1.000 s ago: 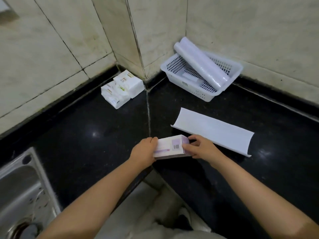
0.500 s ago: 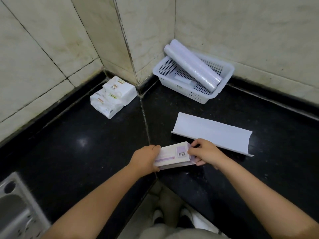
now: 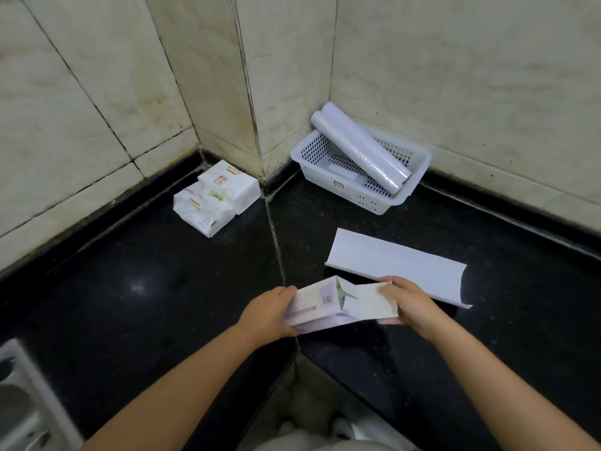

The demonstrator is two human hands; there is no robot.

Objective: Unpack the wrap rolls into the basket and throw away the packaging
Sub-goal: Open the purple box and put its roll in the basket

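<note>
At far left, sink: a steel corner set in the dark surface.
Tissue packs: stacked against the wall, left of the corner.
Left hand: clasped on the left end of the box.
Box: lifted just above the surface, its right end torn open.
Right hand: gripping the opened flap.
Basket: in the corner, two wrap rolls lying across it.
Cardboard sheet: curled, beside the right hand.
</note>
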